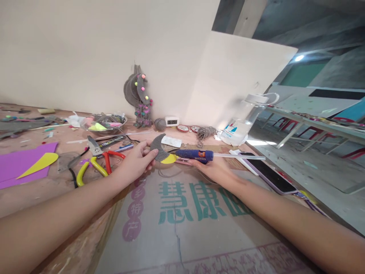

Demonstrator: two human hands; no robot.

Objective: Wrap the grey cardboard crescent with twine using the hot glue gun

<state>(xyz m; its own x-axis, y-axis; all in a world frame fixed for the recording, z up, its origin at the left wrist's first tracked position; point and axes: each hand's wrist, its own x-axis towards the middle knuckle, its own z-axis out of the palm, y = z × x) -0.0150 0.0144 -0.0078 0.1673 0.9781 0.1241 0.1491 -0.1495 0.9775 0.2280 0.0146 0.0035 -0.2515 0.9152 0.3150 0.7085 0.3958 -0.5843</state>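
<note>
My left hand (139,158) pinches a grey crescent-shaped piece (158,149) with a yellow piece (169,159) under its lower tip. My right hand (211,169) grips a blue glue gun (195,154), a clear glue stick (239,156) poking out of its back to the right. The gun's nozzle touches the spot where the grey and yellow pieces meet. Both hands hover just above a flattened cardboard sheet (182,224) printed with green characters.
Red-handled (110,159) and yellow-handled (88,169) pliers lie left of my hand. Purple foam with a yellow cutout (40,163) sits far left. A phone (268,173) lies right. A finished grey ornament with pompoms (138,95) leans on the wall, beside a bowl of scraps (104,123).
</note>
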